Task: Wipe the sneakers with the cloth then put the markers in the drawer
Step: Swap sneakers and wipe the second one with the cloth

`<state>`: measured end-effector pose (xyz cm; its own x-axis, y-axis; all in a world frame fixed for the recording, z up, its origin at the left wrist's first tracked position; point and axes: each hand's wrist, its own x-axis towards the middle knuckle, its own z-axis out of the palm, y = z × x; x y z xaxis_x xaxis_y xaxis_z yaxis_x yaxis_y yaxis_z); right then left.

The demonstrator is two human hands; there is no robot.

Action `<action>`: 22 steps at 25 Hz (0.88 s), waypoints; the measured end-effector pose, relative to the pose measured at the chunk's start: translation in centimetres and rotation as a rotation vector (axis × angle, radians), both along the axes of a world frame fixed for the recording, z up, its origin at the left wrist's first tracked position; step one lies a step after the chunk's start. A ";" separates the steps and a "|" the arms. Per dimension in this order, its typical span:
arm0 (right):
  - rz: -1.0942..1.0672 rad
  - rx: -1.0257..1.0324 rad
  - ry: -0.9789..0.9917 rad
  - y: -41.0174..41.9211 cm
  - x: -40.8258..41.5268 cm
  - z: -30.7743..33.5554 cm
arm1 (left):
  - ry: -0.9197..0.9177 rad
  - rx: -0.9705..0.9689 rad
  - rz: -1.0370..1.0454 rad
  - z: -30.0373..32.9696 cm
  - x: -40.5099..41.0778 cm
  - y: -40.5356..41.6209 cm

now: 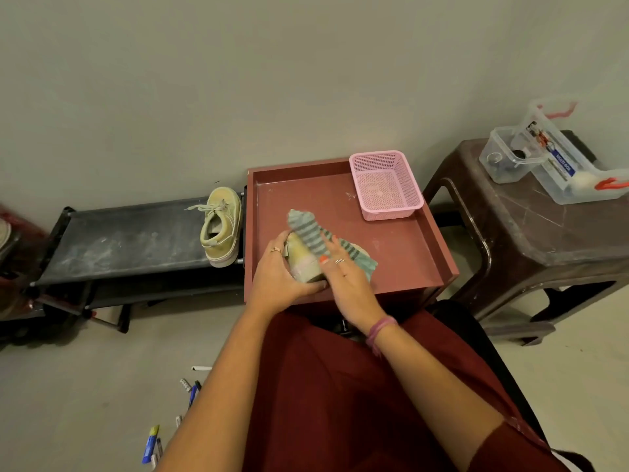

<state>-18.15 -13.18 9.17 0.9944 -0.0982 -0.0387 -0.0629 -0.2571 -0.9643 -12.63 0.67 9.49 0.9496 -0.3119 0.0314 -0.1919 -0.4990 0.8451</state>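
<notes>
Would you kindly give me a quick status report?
Left hand grips sneaker; right hand presses cloth on it. Markers on floor. Nothing obstructing.

Left hand (277,277) curled in a grip; right hand (343,270) fingers extended, pressing down; forearms converge.
</notes>
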 end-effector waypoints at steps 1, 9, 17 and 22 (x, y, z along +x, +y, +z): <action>0.080 -0.143 -0.089 0.4 -1.0 -0.1 | 0.040 -0.086 -0.011 -0.2 -0.1 0.0; -0.217 0.279 -0.033 -1.9 -0.3 -4.6 | -0.019 0.028 0.071 -0.8 -0.7 -1.6; 0.073 -0.344 -0.262 -0.1 -2.8 -3.2 | 0.109 -0.209 0.075 -2.4 -1.4 -1.3; -0.009 -0.335 -0.200 -0.5 -0.1 -3.9 | 0.121 -0.216 0.173 -3.9 -1.2 -2.0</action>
<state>-18.20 -13.68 5.31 0.9781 -0.0810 0.1916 0.1144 -0.5599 -0.8206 -13.81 -1.34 5.57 0.9889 -0.1439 -0.0373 -0.0111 -0.3218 0.9468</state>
